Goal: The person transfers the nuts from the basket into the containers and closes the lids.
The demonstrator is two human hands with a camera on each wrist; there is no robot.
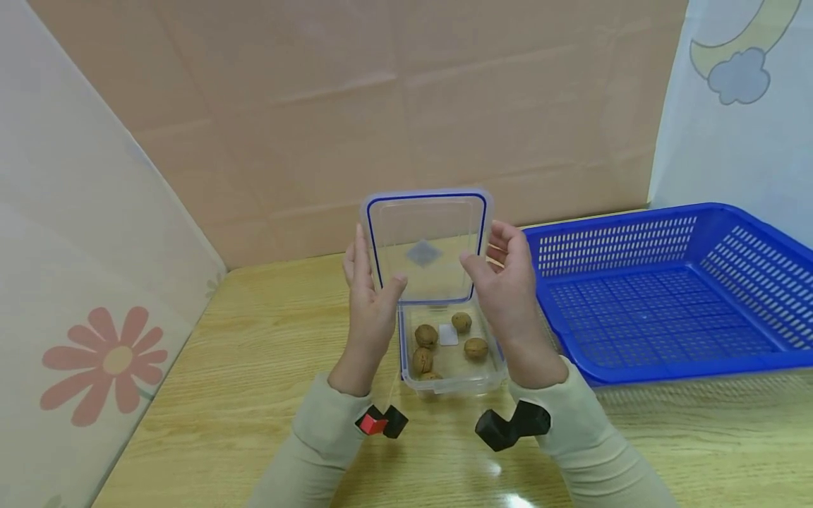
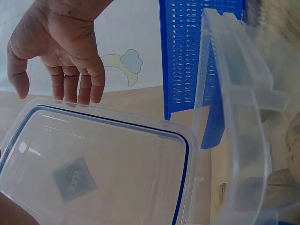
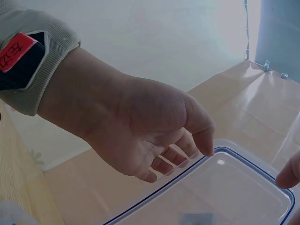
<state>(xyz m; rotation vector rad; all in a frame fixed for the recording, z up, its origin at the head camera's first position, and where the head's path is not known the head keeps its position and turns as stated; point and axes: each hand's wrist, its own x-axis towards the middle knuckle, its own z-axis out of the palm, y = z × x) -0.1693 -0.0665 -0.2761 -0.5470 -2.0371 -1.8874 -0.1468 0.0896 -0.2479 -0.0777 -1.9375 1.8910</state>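
A clear plastic lid (image 1: 425, 219) with a blue seal stands tilted up above the rear part of a clear food container (image 1: 457, 385). My left hand (image 1: 371, 310) holds the lid's left edge, its thumb in front and fingers behind. At the opposite edge, my right hand (image 1: 511, 289) grips with the thumb over the face and the fingertips at the rim. Inside the container lie several walnuts, one walnut (image 1: 476, 348) near the right wall, around a small white square (image 1: 447, 334). In the left wrist view, the lid (image 2: 122, 164) shows a grey diamond label.
To the right, close to the container, sits a large blue slatted plastic basket (image 1: 635, 374). Under everything is a wooden table (image 1: 273, 367). A brown sheet (image 1: 394, 106) backs it, with white patterned panels at both sides.
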